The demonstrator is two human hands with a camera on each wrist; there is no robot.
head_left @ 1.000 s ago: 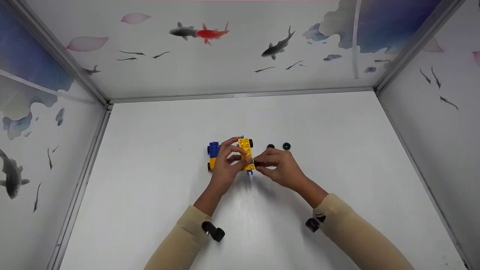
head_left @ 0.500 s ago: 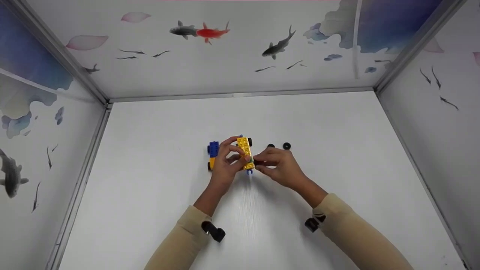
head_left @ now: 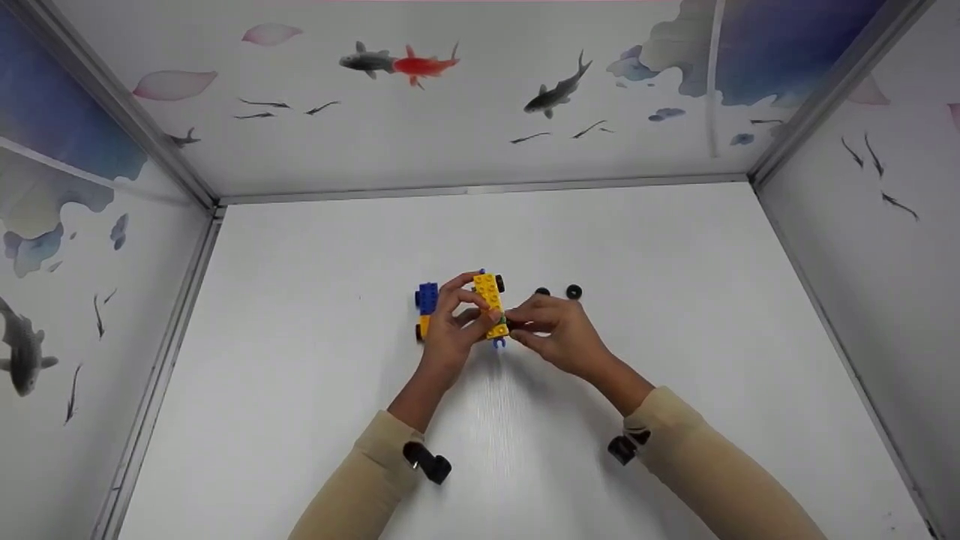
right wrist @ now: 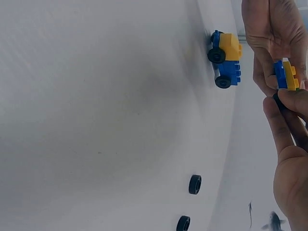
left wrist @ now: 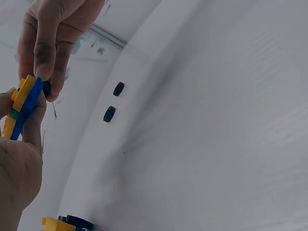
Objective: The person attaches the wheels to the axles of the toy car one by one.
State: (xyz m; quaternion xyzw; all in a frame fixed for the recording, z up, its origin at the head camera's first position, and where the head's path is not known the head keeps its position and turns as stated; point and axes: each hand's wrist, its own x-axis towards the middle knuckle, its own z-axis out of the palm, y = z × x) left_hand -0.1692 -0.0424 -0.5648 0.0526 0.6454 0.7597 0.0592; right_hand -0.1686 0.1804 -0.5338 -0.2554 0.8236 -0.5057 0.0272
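My left hand [head_left: 452, 330] grips a toy car [head_left: 484, 286] made of yellow studded bricks on a blue base, raised above the table. A black wheel [head_left: 500, 283] sits at its far right corner, and a blue hook sticks out at the near end. At the near right side, my right hand [head_left: 566, 337] pinches another black wheel [left wrist: 46, 89] against the blue base, mostly hidden by fingers. A bit of green shows by the left thumb. Just left of the left hand stands a second toy car [right wrist: 225, 60], blue and yellow, on black wheels.
Two loose black wheels lie on the white table [head_left: 637, 247] beyond the right hand: one farther right [head_left: 574, 292], the other [head_left: 541, 291] partly behind the fingers. White walls printed with fish rise at the back and both sides. Each sleeve carries a black wrist camera.
The held toy car has shifted slightly up and left in the head view. Both hands keep their grip, with the right fingers still at the wheel.
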